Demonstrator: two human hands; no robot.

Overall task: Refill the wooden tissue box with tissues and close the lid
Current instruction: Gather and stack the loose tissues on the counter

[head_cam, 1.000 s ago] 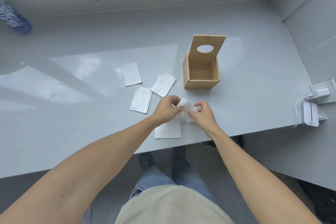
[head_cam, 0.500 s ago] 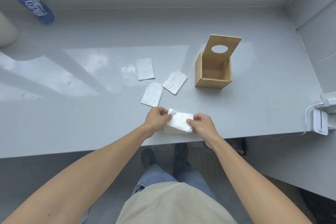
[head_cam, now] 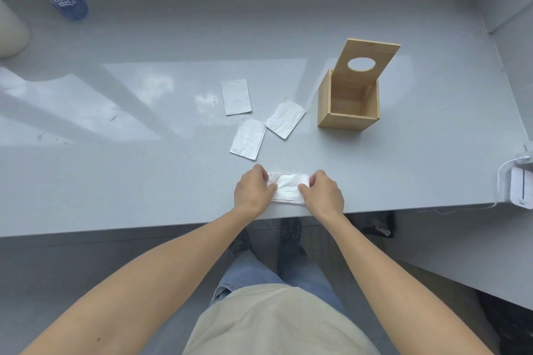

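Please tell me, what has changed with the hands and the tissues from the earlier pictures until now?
The left hand and right hand held a crumpled tissue above the counter; they spread it flat and lowered it onto the tissue stack near the counter edge, pinching its two ends. The three loose tissues and the wooden tissue box, lid up and empty, were not touched.

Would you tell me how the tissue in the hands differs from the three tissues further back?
The held tissue is pinched at both ends by the left hand and right hand; the three loose tissues lie untouched. It sits by the counter edge, they nearer the box. All are white and folded.
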